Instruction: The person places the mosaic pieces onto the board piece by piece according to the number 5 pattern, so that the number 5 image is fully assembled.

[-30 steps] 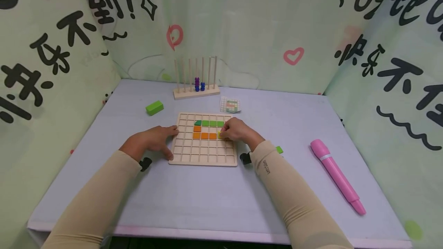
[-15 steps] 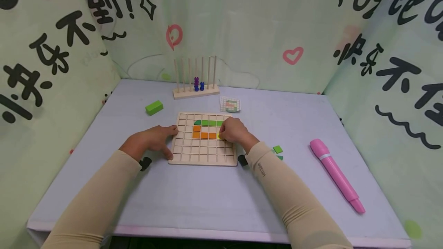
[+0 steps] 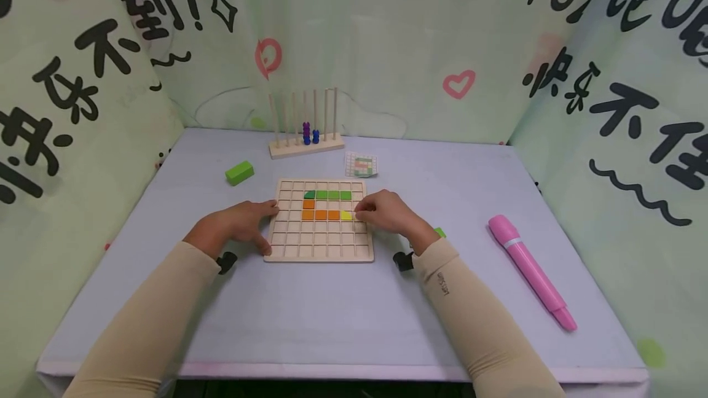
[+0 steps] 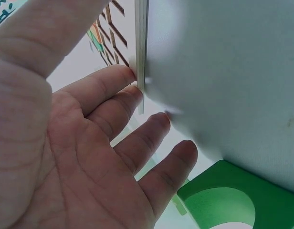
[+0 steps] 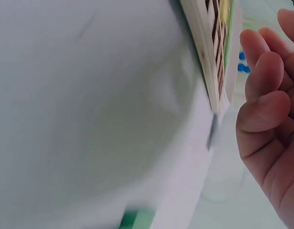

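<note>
A wooden grid board (image 3: 318, 249) lies on the table, holding a row of light green tiles (image 3: 329, 195) with a dark green tile (image 3: 309, 195) at its left. Below are orange tiles (image 3: 321, 215) and a yellow tile (image 3: 346, 215) ending the lower row. My left hand (image 3: 235, 223) steadies the board's left side, thumb near the front corner; the left wrist view has two fingertips at the board's edge (image 4: 141, 57). Over the board's right edge, my right hand (image 3: 389, 210) is just right of the yellow tile. Its fingers (image 5: 264, 114) bend loosely with nothing between them.
A green block (image 3: 239, 172) sits back left; its hollowed side shows in the left wrist view. Behind the board are a peg rack with beads (image 3: 306, 147) and a pattern card (image 3: 362, 165). A light green tile (image 3: 439, 232) is partly behind my right wrist. A pink pen-shaped object (image 3: 531, 270) lies right.
My right hand has drawn back to the right from the yellow tile, which now shows fully in its cell. My left hand stays at the board's edge. The head view has shifted slightly.
</note>
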The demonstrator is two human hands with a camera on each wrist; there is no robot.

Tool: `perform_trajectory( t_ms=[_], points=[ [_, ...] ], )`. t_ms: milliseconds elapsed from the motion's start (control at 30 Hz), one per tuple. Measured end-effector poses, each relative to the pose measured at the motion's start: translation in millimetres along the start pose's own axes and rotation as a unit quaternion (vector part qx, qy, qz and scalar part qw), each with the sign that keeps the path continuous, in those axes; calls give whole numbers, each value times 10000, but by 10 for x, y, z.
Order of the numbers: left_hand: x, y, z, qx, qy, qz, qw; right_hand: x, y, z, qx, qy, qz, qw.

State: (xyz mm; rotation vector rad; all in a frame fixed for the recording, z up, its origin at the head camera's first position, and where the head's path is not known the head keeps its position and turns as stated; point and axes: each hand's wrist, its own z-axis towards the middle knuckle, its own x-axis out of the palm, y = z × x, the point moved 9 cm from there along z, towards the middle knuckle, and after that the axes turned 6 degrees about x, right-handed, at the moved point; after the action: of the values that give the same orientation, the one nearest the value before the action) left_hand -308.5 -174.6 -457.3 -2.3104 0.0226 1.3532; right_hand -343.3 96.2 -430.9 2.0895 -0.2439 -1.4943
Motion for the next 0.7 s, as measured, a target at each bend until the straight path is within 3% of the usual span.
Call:
perform_trajectory(
  t_ms=[233, 367, 700],
  points=[
    [5, 6, 0, 55, 39, 67, 10000, -223, -411, -295, 505, -182, -83, 9985],
    [-14, -4, -22, 181, 15, 136, 9997, -309, -596, -427, 583, -291, -344, 9973],
    [-10, -54, -20, 203, 36, 161, 9997, -280, -904, -527, 910, -261, -830, 9920]
  ],
)
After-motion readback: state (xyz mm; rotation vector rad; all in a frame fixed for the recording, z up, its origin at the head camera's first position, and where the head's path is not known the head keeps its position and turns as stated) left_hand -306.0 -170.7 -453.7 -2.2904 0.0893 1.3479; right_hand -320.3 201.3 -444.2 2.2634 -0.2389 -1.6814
